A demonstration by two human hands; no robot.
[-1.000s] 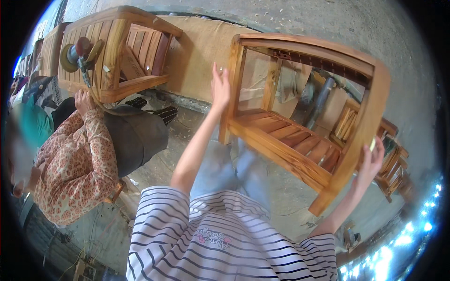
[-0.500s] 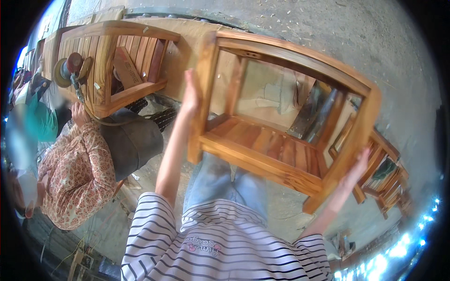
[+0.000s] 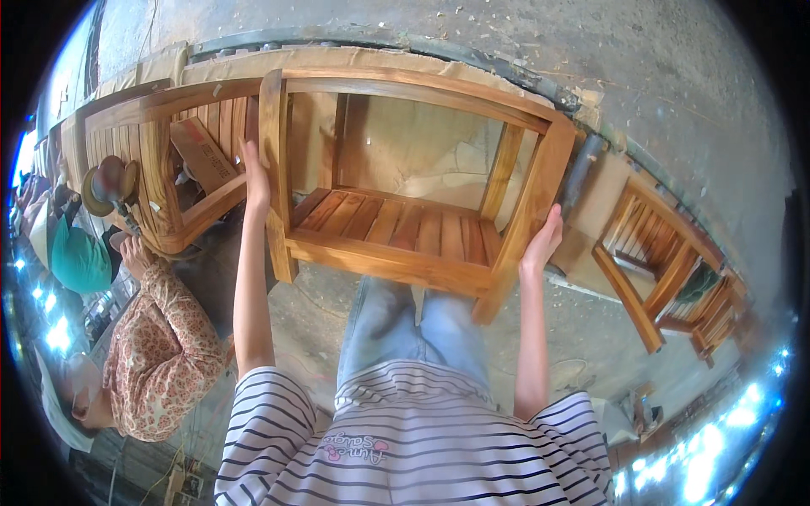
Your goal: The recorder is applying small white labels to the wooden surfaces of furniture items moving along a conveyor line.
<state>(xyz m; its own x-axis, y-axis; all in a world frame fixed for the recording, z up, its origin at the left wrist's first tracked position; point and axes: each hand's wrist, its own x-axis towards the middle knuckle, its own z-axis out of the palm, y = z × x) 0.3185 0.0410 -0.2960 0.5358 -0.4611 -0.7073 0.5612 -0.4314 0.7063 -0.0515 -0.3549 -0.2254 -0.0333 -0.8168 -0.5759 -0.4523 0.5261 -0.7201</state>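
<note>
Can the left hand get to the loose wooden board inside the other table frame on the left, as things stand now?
Probably not at once. The left hand grips a leg of the slatted wooden table, and that leg and the frame's rails stand between it and the loose board.

a second wooden chair frame (image 3: 160, 160), a person in a floral shirt (image 3: 160, 363), another small wooden stand (image 3: 654, 270).

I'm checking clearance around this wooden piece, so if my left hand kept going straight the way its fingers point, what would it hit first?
The left hand lies flat on the upright post of the slatted wooden frame, fingers pointing up along it. Sliding on, it would probably meet the frame's top rail at the corner, though depth is hard to judge.
</note>
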